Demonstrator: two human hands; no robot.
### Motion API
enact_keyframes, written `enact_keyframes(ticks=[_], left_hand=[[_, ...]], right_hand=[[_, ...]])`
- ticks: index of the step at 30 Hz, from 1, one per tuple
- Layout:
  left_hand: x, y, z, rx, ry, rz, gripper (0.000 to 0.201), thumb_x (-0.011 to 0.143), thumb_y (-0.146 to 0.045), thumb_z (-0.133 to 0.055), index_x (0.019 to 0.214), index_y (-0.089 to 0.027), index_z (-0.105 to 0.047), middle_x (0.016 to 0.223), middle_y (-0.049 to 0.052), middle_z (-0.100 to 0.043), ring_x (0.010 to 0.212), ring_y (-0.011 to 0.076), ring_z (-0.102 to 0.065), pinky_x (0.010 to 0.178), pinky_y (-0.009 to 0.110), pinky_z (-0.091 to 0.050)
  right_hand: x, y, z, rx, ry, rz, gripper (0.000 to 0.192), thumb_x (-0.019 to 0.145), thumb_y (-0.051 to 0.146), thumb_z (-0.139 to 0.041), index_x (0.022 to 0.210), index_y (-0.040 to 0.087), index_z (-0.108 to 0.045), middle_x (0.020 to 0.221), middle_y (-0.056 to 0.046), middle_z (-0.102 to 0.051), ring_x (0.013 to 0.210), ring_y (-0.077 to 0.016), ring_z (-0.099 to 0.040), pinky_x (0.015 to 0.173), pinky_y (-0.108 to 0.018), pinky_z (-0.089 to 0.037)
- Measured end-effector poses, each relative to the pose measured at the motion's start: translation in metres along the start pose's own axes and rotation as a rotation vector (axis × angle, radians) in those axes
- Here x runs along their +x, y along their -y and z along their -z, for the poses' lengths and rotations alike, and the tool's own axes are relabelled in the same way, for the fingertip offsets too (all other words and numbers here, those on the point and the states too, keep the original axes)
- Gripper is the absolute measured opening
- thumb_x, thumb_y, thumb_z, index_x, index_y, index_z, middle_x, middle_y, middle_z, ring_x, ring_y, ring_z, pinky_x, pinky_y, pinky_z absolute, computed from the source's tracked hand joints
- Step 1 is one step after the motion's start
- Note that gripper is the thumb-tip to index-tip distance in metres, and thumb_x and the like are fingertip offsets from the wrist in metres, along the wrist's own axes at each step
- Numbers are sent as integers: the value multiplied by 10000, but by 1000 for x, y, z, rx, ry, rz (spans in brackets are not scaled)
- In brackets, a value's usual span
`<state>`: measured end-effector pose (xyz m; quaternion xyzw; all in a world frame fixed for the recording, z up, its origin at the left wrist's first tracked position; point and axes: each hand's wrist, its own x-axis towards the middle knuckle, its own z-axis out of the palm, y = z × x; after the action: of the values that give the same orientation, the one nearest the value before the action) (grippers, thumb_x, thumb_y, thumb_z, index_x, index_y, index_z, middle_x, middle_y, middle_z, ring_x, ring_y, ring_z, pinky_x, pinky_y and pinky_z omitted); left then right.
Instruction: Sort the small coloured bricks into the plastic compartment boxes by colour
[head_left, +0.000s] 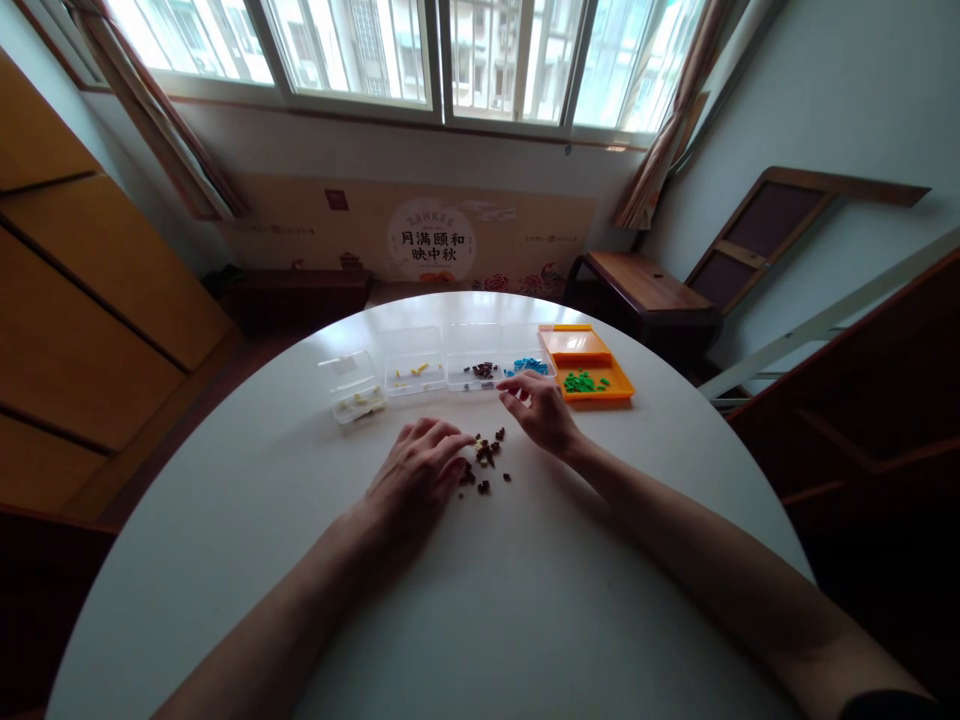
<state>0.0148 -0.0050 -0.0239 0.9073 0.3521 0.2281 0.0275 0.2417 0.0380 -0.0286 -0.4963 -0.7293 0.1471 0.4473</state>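
Plastic box (455, 373); brown pieces (484, 370) inside

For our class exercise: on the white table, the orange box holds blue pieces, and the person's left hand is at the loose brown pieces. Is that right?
Not quite. The head view shows that the pieces in the orange box are green, not blue. The rest stands: the box is on the white table, and the left hand is at the loose brown pieces.
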Motion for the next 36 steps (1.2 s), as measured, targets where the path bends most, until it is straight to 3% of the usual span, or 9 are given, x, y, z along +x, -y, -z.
enact_keyframes(ticks=[3,7,15,27,36], left_hand=[[2,-1,-1,46,23,18,340,917,-246,-471,1246,-248,-557,1173,78,-613,1101,253,-488,932,429,-387],[2,0,-2,81,62,32,316,937,-314,-451,1226,-286,-574,1288,64,-561,1219,282,-427,993,472,-357],[3,1,-2,17,-23,-21,182,883,-197,-530,985,-243,-674,1135,65,-645,1157,251,-497,949,435,-408],[4,4,-3,21,-44,-22,142,892,-213,-543,931,-242,-676,1098,49,-662,1128,243,-515,930,422,-400],[5,6,-7,39,-88,-20,118,894,-227,-546,872,-220,-662,1013,40,-681,1056,221,-541,914,392,-391]], right_hand=[[-9,3,2,-6,12,9,140,835,193,-578,906,176,-698,800,-36,-628,716,-143,-559,685,-279,-471],[-17,4,1,-15,21,27,128,843,197,-583,896,177,-698,831,-45,-643,744,-151,-566,714,-288,-468],[-26,2,1,-14,28,30,132,851,212,-577,877,183,-703,809,-36,-642,722,-146,-570,725,-289,-469],[-29,9,2,-34,64,64,107,839,174,-598,874,189,-699,807,-35,-643,792,-165,-589,758,-296,-463],[-32,14,-2,-61,189,221,112,834,137,-600,871,182,-696,829,-44,-661,810,-170,-580,768,-292,-452]])
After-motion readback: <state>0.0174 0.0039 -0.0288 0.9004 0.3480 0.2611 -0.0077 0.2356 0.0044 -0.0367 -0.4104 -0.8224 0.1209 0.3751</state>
